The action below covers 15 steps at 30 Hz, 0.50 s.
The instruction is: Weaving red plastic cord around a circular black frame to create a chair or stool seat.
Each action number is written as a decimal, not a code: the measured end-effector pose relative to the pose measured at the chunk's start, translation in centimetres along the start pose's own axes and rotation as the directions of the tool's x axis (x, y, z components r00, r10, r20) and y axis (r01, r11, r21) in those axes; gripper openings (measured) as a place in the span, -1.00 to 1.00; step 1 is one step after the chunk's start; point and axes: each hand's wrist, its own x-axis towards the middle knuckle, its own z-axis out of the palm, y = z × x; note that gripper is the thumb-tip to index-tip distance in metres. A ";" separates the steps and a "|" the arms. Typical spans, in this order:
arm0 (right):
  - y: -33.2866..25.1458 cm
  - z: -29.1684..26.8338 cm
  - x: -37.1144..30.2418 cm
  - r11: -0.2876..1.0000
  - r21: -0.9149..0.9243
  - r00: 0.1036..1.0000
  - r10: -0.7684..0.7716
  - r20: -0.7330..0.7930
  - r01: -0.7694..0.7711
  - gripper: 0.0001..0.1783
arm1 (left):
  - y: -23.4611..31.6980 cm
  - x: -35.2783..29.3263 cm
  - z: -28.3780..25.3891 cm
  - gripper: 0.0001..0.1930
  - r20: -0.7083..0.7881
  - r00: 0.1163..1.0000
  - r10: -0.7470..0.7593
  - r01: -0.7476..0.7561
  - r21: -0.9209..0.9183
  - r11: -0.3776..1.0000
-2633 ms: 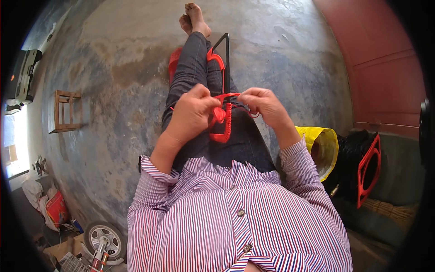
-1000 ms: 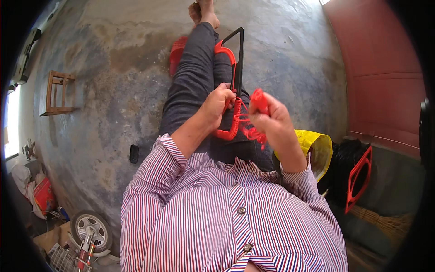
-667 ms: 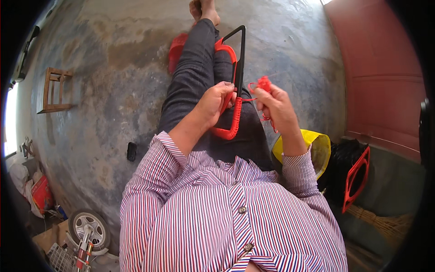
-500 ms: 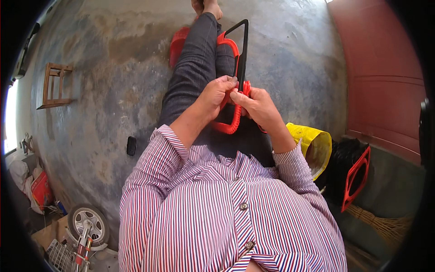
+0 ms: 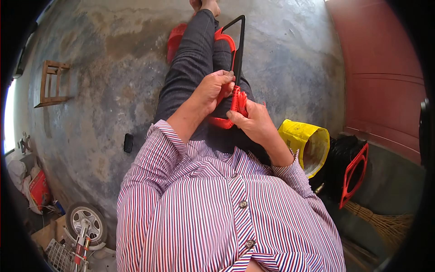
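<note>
Both hands met on a frame (image 5: 237, 50) lying along the lap. Left hand (image 5: 214, 88) closed round its red-wrapped lower part; right hand (image 5: 254, 121) pinched red cord (image 5: 237, 100) against the black bar just above. Yellow bag (image 5: 304, 143) sat right of the grip.

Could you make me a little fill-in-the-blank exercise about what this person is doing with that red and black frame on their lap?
1. The black triangular metal frame, partly wrapped in red cord, rests on the person's ____.
2. The right hand pinches a tuft of ____ cord against the frame.
3. The left hand grips the frame from the person's ____ side.
4. Beside the person's right elbow stands an open ____ plastic sack.

Missing words: legs; red; left; yellow
</note>
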 end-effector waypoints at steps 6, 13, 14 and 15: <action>0.8 -1.1 -0.1 0.960 0.281 0.999 -0.008 0.032 -0.001 -0.72 | -0.5 0.2 0.2 -0.92 0.015 0.999 0.034 -0.034 0.049 0.998; 0.4 -2.1 2.3 0.774 0.627 0.994 0.104 0.012 -0.089 -0.77 | -0.6 -0.2 -0.4 -0.86 0.013 0.998 0.065 -0.066 0.120 0.991; 0.2 -2.1 2.4 0.777 0.626 0.996 0.088 -0.006 -0.065 -0.77 | -0.7 -0.3 -0.4 -0.85 0.025 0.997 0.077 -0.079 0.114 0.990; 0.1 -2.1 2.4 0.780 0.624 0.997 0.073 -0.025 -0.042 -0.77 | -0.7 -0.4 -0.3 -0.83 0.037 0.996 0.086 -0.089 0.107 0.990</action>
